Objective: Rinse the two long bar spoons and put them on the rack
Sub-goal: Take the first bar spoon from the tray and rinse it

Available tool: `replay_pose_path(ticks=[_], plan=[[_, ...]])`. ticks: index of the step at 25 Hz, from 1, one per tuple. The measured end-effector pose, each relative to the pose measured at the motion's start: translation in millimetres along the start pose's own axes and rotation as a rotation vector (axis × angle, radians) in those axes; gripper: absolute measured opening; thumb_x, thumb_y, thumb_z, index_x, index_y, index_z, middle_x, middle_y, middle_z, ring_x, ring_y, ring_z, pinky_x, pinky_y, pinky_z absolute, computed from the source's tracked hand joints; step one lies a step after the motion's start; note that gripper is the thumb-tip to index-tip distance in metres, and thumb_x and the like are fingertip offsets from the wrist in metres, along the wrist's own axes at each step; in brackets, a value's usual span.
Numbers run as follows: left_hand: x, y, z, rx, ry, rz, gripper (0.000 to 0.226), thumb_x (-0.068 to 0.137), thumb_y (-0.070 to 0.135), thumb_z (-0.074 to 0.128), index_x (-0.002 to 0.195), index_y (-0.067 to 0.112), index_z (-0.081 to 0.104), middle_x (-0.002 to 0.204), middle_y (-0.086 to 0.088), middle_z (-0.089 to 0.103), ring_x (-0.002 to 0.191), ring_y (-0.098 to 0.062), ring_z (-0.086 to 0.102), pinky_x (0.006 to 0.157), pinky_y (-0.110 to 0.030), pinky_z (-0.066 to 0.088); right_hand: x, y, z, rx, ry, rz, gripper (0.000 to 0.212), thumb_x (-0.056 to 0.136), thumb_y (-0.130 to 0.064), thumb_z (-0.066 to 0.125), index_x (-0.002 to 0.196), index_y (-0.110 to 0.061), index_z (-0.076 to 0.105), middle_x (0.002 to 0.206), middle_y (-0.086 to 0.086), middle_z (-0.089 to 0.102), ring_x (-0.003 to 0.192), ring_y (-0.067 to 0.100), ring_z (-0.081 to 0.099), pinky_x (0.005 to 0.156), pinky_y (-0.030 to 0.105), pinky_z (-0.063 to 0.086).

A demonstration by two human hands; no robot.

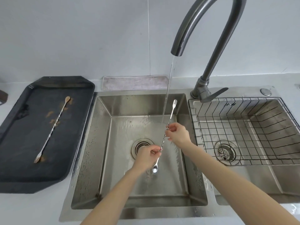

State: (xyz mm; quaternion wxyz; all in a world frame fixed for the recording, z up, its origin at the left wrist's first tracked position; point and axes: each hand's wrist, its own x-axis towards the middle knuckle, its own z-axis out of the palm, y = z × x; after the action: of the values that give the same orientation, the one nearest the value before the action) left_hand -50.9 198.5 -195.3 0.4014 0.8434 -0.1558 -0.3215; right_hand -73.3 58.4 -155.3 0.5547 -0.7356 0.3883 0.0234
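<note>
A long twisted bar spoon [164,139] slants over the left sink basin [103,143], fork end up and far, bowl end down and near. My left hand [148,155] pinches its lower stem just above the bowl. My right hand [177,133] pinches the stem higher up, where the stream of water from the faucet [209,46] lands. A second bar spoon [53,129], smeared brown, lies diagonally on the black tray [19,159] at the left. The wire rack [243,127] sits in the right basin with nothing in it.
A grey cloth [134,82] lies behind the left basin. The faucet's lever [214,95] points right over the rack's back edge. Each basin has a round drain strainer. Brown smears mark the tray around the second spoon.
</note>
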Motion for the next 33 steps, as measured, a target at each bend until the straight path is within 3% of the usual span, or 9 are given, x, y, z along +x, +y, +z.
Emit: replay_pose_path(ticks=[2, 6, 10, 12, 15, 19, 23, 27, 33], plan=[[6.6, -6.0, 6.0, 0.011, -0.036, -0.039, 0.018, 0.081, 0.004, 0.062, 0.098, 0.002, 0.068, 0.085, -0.012, 0.068, 0.059, -0.002, 0.053, 0.076, -0.032, 0.051, 10.7, 9.2, 5.4, -0.041, -0.008, 0.035, 0.027, 0.084, -0.006, 0.056, 0.111, -0.005, 0.057, 0.069, -0.009, 0.052, 0.085, 0.021, 0.060, 0.080, 0.035, 0.056], [19.8, -15.4, 18.0, 0.081, -0.004, -0.095, 0.017, 0.082, 0.008, 0.062, 0.096, 0.005, 0.070, 0.099, -0.012, 0.073, 0.077, -0.016, 0.062, 0.070, -0.013, 0.038, 29.8, 29.3, 15.7, -0.105, -0.026, 0.111, 0.027, 0.084, -0.006, 0.056, 0.111, -0.003, 0.057, 0.067, -0.009, 0.051, 0.087, 0.023, 0.060, 0.090, 0.041, 0.053], [31.9, -23.2, 32.2, 0.140, -0.090, -0.169, 0.019, 0.084, 0.011, 0.059, 0.099, 0.006, 0.069, 0.106, -0.009, 0.072, 0.100, -0.021, 0.064, 0.080, -0.016, 0.040, 45.0, 54.3, 25.7, -0.157, -0.033, 0.165, 0.028, 0.085, -0.004, 0.055, 0.113, 0.000, 0.056, 0.071, -0.004, 0.053, 0.084, 0.018, 0.053, 0.077, 0.025, 0.043], [36.4, -27.3, 39.4, 0.176, -0.124, -0.189, 0.020, 0.085, 0.012, 0.057, 0.100, 0.008, 0.069, 0.108, -0.010, 0.071, 0.101, -0.023, 0.064, 0.086, -0.023, 0.044, 51.0, 64.8, 31.7, -0.175, -0.021, 0.197, 0.028, 0.085, -0.004, 0.054, 0.112, 0.000, 0.057, 0.085, 0.008, 0.061, 0.082, 0.019, 0.052, 0.076, 0.024, 0.042], [42.8, -34.6, 47.3, 0.219, -0.128, -0.246, 0.022, 0.085, 0.010, 0.052, 0.100, 0.009, 0.068, 0.105, -0.013, 0.071, 0.098, -0.029, 0.065, 0.087, -0.032, 0.048, 59.8, 74.7, 40.6, -0.217, -0.028, 0.238, 0.025, 0.085, -0.004, 0.053, 0.110, -0.001, 0.059, 0.101, 0.018, 0.067, 0.082, 0.023, 0.055, 0.085, 0.030, 0.047], [49.0, -44.7, 50.0, 0.260, -0.149, -0.298, 0.020, 0.086, 0.013, 0.053, 0.100, 0.010, 0.068, 0.108, -0.012, 0.070, 0.102, -0.028, 0.063, 0.086, -0.032, 0.048, 68.9, 85.7, 49.6, -0.244, -0.035, 0.288, 0.021, 0.084, -0.002, 0.051, 0.103, -0.002, 0.060, 0.088, 0.011, 0.060, 0.098, 0.033, 0.061, 0.091, 0.037, 0.050], [51.1, -47.5, 51.6, 0.370, -0.175, -0.294, 0.021, 0.087, 0.012, 0.047, 0.100, 0.011, 0.064, 0.106, -0.012, 0.069, 0.100, -0.031, 0.062, 0.081, -0.034, 0.049, 68.9, 93.5, 56.5, -0.239, -0.054, 0.324, 0.011, 0.083, -0.001, 0.052, 0.088, -0.010, 0.053, 0.086, 0.012, 0.060, 0.097, 0.036, 0.062, 0.090, 0.046, 0.051], [53.5, -48.4, 55.2, 0.443, -0.194, -0.261, 0.020, 0.086, 0.006, 0.045, 0.097, 0.008, 0.062, 0.099, -0.016, 0.069, 0.093, -0.034, 0.063, 0.069, -0.035, 0.044, 71.6, 97.1, 59.8, -0.216, -0.050, 0.341, 0.017, 0.081, 0.001, 0.054, 0.095, -0.009, 0.053, 0.069, -0.001, 0.052, 0.096, 0.035, 0.063, 0.089, 0.048, 0.052], [51.2, -48.5, 53.2, 0.487, -0.182, -0.223, 0.019, 0.088, 0.008, 0.042, 0.099, 0.008, 0.059, 0.101, -0.016, 0.067, 0.095, -0.035, 0.061, 0.075, -0.037, 0.046, 67.7, 98.5, 54.5, -0.237, -0.057, 0.348, 0.017, 0.082, -0.004, 0.059, 0.088, -0.014, 0.046, 0.086, 0.014, 0.064, 0.095, 0.033, 0.064, 0.090, 0.042, 0.051]])
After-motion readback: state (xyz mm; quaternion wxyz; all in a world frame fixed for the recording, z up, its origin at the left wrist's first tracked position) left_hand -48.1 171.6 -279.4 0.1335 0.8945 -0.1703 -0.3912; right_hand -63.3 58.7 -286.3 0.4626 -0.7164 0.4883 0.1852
